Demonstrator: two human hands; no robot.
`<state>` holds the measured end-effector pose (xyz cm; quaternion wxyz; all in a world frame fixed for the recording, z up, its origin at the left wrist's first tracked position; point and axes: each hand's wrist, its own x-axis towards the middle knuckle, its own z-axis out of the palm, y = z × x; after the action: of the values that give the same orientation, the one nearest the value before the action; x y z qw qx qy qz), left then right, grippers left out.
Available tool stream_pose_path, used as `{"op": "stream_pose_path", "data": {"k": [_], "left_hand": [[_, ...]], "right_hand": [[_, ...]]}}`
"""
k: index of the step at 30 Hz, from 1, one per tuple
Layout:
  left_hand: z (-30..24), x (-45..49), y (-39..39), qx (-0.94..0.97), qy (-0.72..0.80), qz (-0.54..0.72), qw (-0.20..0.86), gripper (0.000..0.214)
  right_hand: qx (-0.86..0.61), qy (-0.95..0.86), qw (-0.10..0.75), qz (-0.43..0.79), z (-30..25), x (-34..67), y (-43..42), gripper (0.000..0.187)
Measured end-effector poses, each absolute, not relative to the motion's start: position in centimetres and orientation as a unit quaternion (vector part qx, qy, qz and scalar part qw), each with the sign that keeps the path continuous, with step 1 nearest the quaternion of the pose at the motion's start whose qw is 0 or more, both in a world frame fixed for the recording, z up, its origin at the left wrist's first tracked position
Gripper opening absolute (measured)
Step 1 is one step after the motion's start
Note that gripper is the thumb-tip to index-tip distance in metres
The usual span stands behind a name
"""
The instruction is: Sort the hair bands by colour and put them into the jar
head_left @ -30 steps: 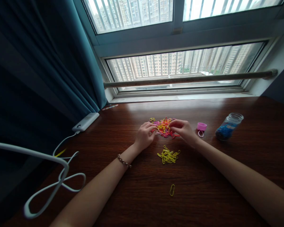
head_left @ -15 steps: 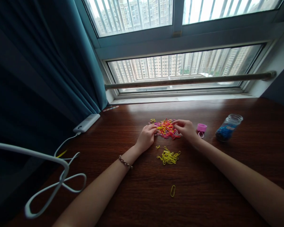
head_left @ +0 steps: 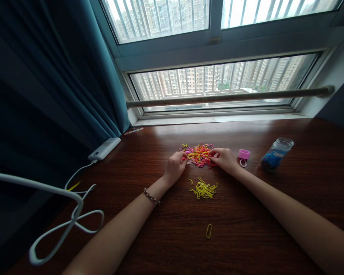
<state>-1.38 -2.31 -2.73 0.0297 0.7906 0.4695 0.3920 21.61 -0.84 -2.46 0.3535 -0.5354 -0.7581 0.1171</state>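
A mixed heap of pink, orange and yellow paper clips [head_left: 199,154] lies on the dark wooden table [head_left: 246,229]. My left hand [head_left: 174,168] rests at the heap's left edge with its fingers curled and pinched at the clips. My right hand [head_left: 224,158] sits at the heap's right edge, fingers also pinched into the clips. Nearer to me lies a small pile of yellow clips [head_left: 204,189], with a stray yellow clip [head_left: 190,180] beside it. One lone yellow clip [head_left: 208,230] lies closer still.
A pink lid [head_left: 244,154] with a clip by it and a clear jar holding blue clips [head_left: 276,153] stand to the right. A white power bank [head_left: 104,148] with white cables [head_left: 74,214] sits at the left by the teal curtain [head_left: 60,76]. The window sill runs behind.
A yellow clip has appeared beside the yellow pile. My left hand went into the heap and drew back to its left edge; my right hand shifted slightly right along the heap.
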Motion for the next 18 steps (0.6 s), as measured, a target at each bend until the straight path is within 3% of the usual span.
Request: {"op": "stream_pose_path", "data": {"k": [9,18], "left_hand": [[-1.7,-0.2,-4.2,0.905,0.262,0.332,0.038,0.019],[-0.9,0.2,-5.6,0.954,0.151,0.253,0.055,0.017]], "right_hand": [[-0.498,-0.732,0.448,0.125,-2.3,21.3,-1.0,0.015],[-0.466,-0.726,0.489,0.127,-2.0,21.2,-1.0,0.015]]}}
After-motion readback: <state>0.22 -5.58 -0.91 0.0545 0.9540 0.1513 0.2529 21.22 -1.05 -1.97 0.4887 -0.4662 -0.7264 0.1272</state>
